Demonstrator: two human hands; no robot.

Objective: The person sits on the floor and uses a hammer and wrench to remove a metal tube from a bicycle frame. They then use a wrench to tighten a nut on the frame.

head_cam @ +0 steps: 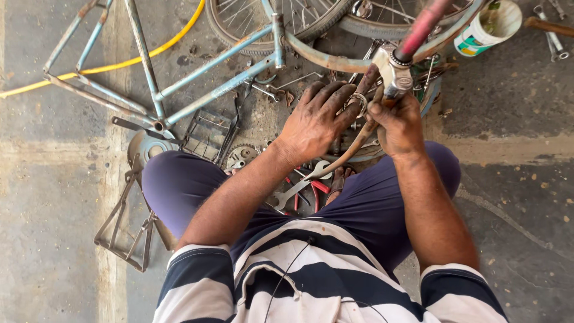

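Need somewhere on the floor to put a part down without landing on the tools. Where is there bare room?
Bare concrete lies on the right, between the right knee and the white tub, and on the left beyond the flat metal rack. It is crowded between the knees: spanners and red-handled pliers, a sprocket, under the left hand and right hand.

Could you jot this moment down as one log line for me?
left hand: fingers on metal ring | right hand: gripping fork stem | bicycle frame on floor | wrench below hands
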